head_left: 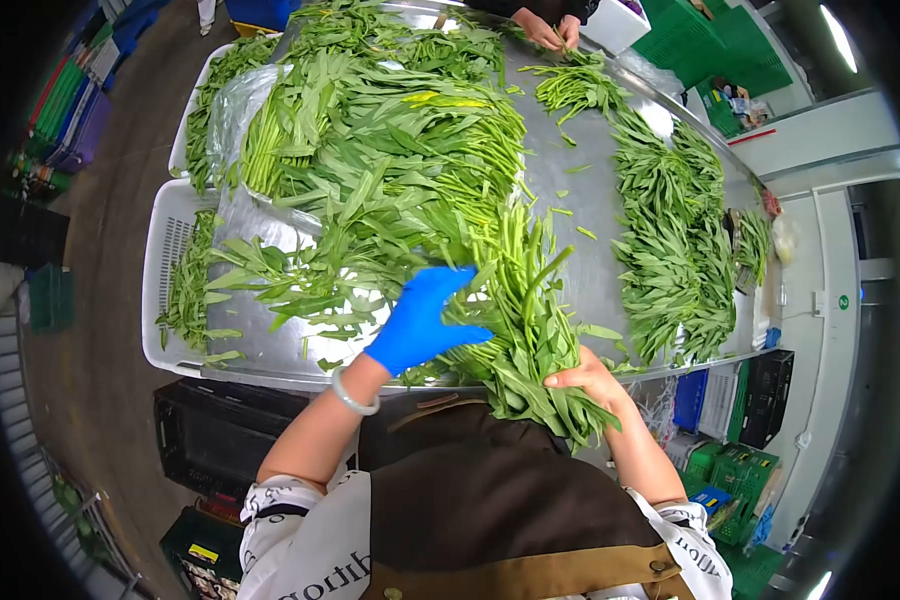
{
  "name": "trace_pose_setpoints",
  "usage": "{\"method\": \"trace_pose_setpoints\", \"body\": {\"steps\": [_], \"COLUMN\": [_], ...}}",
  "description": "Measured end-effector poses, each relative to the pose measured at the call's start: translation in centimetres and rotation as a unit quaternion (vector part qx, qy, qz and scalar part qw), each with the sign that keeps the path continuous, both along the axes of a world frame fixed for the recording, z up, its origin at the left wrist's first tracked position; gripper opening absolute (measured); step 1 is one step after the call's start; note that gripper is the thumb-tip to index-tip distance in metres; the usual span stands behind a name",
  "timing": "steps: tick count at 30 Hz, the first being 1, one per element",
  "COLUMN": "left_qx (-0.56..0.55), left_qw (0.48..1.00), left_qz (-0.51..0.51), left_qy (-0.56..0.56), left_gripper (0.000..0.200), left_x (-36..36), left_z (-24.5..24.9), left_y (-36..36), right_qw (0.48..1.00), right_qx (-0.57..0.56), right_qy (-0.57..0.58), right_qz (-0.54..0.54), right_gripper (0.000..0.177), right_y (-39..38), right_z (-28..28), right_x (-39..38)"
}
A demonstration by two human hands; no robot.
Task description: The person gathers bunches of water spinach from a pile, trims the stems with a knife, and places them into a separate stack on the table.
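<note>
A loose bunch of water spinach [540, 350], stems pointing away and leaves toward my apron, hangs over the near edge of the steel table [580, 190]. My right hand [592, 385], bare, is closed around its leafy end from the right, thumb on top. My left hand [425, 322], in a blue glove, is at the bunch's left side with thumb and fingers spread apart. Its fingertips are right by the stems. Beyond it lies a large heap of water spinach [390, 150], and scattered leaves [340, 320] lie to its left.
Laid-out bunches [670, 230] line the table's right side. White baskets [157, 285] with greens adjoin the left edge. Across the table, another person's hands [550, 30] handle a small bunch [580, 88]. Crates stand below, including a black one [220, 430] and green ones [740, 480].
</note>
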State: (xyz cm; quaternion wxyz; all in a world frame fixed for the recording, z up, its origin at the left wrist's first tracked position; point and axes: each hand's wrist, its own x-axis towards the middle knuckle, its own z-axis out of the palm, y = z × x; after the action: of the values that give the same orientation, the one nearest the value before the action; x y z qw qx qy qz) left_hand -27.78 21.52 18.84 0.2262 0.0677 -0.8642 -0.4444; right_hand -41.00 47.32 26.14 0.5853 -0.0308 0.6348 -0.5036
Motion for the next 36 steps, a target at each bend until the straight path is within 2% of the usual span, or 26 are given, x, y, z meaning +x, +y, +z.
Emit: {"method": "trace_pose_setpoints", "body": {"steps": [2, 4, 5, 7, 8, 10, 12, 15, 17, 19, 20, 21, 22, 23, 24, 25, 27, 28, 30, 32, 33, 36], "left_qx": [-0.028, 0.188, 0.292, 0.270, 0.372, 0.474, 0.488, 0.514, 0.480, 0.256, 0.220, 0.308, 0.221, 0.249, 0.532, 0.500, 0.455, 0.416, 0.283, 0.162, 0.131, -0.099], "left_qw": [0.985, 0.981, 0.952, 0.936, 0.896, 0.840, 0.831, 0.839, 0.874, 0.951, 0.966, 0.941, 0.955, 0.936, 0.807, 0.826, 0.877, 0.902, 0.954, 0.978, 0.969, 0.983], "left_qz": [-0.148, 0.009, 0.088, 0.218, 0.241, 0.263, 0.268, 0.176, 0.070, 0.013, 0.035, 0.137, 0.177, 0.245, 0.249, 0.261, 0.151, 0.089, 0.013, -0.086, -0.170, -0.110], "left_qy": [-0.084, -0.038, -0.015, 0.058, 0.014, -0.014, 0.012, -0.020, -0.017, -0.174, -0.130, -0.009, 0.082, 0.034, 0.058, 0.007, -0.018, -0.075, -0.103, -0.100, -0.122, -0.112], "left_gripper": [0.030, 0.023, 0.020, 0.016, 0.016, 0.015, 0.015, 0.021, 0.028, 0.027, 0.027, 0.019, 0.013, 0.019, 0.025, 0.027, 0.028, 0.029, 0.031, 0.027, 0.024, 0.018], "left_x": [-0.6, -0.1, 0.5, 1.1, 2.1, 3.0, 3.4, 2.1, 1.2, 1.2, 1.3, 1.0, 0.9, 1.4, 2.7, 3.2, 3.2, 3.2, 3.0, 1.9, 1.6, 1.7], "left_z": [-2.6, -4.5, -5.8, -10.4, -10.6, -8.4, -5.8, -2.6, -1.0, -1.2, -4.9, -2.4, -7.1, -5.3, -4.7, -2.9, -1.6, -1.9, -4.2, -3.3, -1.2, -1.0], "left_y": [0.3, 0.2, -0.3, -4.8, -7.4, -9.2, -8.5, -5.4, -1.5, 0.0, -0.2, -0.6, -3.3, -5.4, -7.1, -8.0, -7.3, -6.5, -3.2, 0.6, 1.2, 2.2], "right_qw": [1.000, 1.000, 1.000, 1.000, 1.000, 1.000, 1.000, 0.999, 0.998, 0.998, 0.998, 0.998, 0.999, 0.999, 0.999, 0.999, 0.998, 0.998, 0.998, 0.997, 0.997, 0.997], "right_qx": [-0.003, 0.013, 0.012, 0.010, 0.008, 0.013, 0.022, 0.031, 0.030, 0.021, 0.015, 0.013, 0.013, 0.014, 0.009, 0.011, 0.014, 0.020, 0.017, 0.014, 0.011, 0.001], "right_qy": [-0.008, 0.012, 0.013, 0.011, -0.004, -0.001, -0.001, 0.000, 0.004, 0.019, 0.026, 0.024, 0.021, 0.018, 0.014, 0.025, 0.047, 0.032, 0.028, 0.028, 0.027, 0.024], "right_qz": [0.002, 0.012, 0.016, 0.019, 0.028, 0.021, 0.022, 0.039, 0.050, 0.054, 0.058, 0.055, 0.048, 0.039, 0.033, 0.038, 0.041, 0.045, 0.050, 0.076, 0.077, 0.071], "right_gripper": [0.062, 0.065, 0.065, 0.067, 0.067, 0.067, 0.066, 0.066, 0.066, 0.067, 0.067, 0.067, 0.068, 0.068, 0.070, 0.070, 0.071, 0.071, 0.071, 0.072, 0.071, 0.071], "right_y": [0.2, 0.0, 0.3, 1.2, 1.7, 2.0, 2.4, 1.9, 1.2, 0.9, 0.7, 0.6, 0.8, 1.2, 1.9, 2.1, 2.5, 2.8, 2.2, 1.6, 1.5, 1.3], "right_z": [-0.2, 1.0, 1.2, 1.3, 0.9, 0.6, 0.5, 0.4, 0.6, 0.8, 0.9, 1.0, 1.3, 1.6, 1.3, 1.3, 1.1, 0.8, 0.9, 0.7, 0.7, 0.9], "right_x": [0.4, 0.7, 0.6, 0.8, 0.6, 0.8, 1.0, 0.8, 1.0, 1.1, 1.1, 1.1, 1.1, 1.1, 0.9, 0.9, 0.7, 0.6, 0.9, 1.1, 1.2, 1.4]}}
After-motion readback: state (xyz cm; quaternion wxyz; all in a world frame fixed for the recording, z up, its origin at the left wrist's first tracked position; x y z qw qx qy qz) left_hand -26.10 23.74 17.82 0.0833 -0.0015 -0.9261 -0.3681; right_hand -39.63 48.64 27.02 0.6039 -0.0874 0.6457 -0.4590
